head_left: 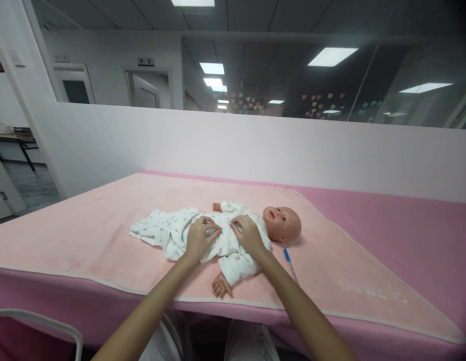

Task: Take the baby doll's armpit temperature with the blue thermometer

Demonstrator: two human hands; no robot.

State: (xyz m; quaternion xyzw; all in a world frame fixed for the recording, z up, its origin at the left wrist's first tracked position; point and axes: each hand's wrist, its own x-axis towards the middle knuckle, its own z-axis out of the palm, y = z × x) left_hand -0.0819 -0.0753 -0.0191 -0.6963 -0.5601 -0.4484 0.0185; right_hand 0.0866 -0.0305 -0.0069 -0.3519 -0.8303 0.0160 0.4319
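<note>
A baby doll (283, 223) in a white printed romper (165, 228) lies on its back on a pale pink blanket (86, 230), head to the right. My left hand (199, 238) rests on the doll's belly with fingers curled, pinching the romper fabric. My right hand (248, 233) sits on the doll's chest, fingers bent and pressed into the cloth. The two hands are close together at the garment's front. The doll's near arm (227, 281) stretches toward me.
A blue-capped pen (291, 263) lies on the blanket just right of my right forearm. The pink table (406, 235) extends right. A white partition wall (255, 145) stands behind. A white chair rail (48, 326) shows at lower left.
</note>
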